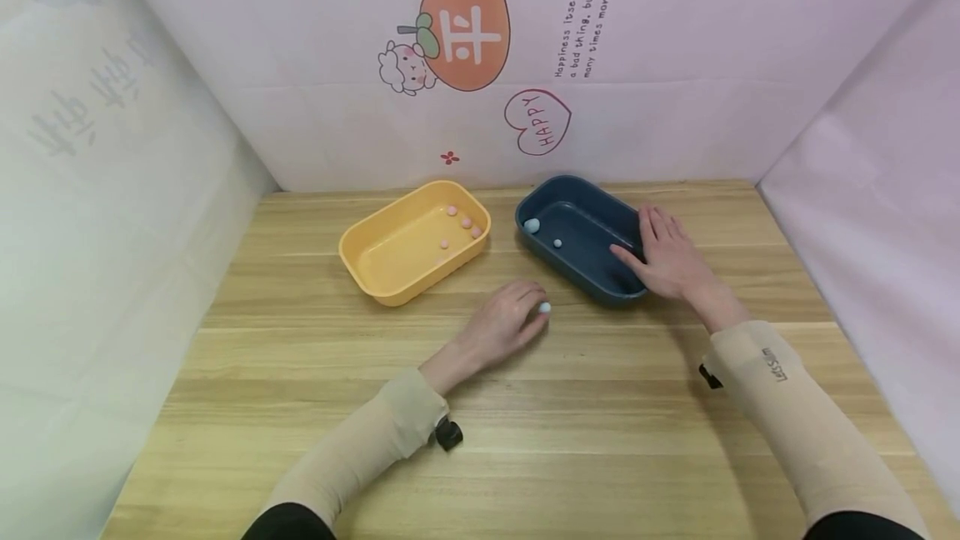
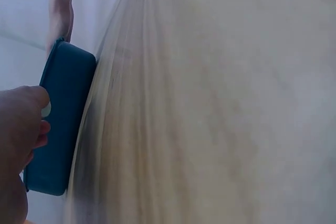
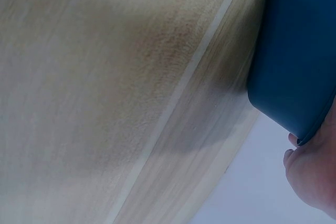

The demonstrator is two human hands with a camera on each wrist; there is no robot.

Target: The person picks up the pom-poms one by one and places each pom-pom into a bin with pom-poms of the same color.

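My left hand (image 1: 504,322) pinches a small pale blue ball (image 1: 545,307) between thumb and fingers, over the wood in front of the two trays. The same ball (image 2: 46,109) shows at the fingertips in the left wrist view. My right hand (image 1: 670,261) holds the right end of a dark blue tray (image 1: 592,280), thumb over the inside and fingers along the outer end. Inside that tray lie a larger pale blue piece (image 1: 532,226) and a small pale blue ball (image 1: 557,243). In the right wrist view the tray's outer wall (image 3: 294,61) hides most of the hand.
A yellow tray (image 1: 375,261) stands to the left of the blue one, with several small pink balls (image 1: 467,222) toward its right end. Both trays stand near the back edge of the wooden table (image 1: 525,440). Printed white sheeting (image 1: 660,123) hangs behind and at the sides.
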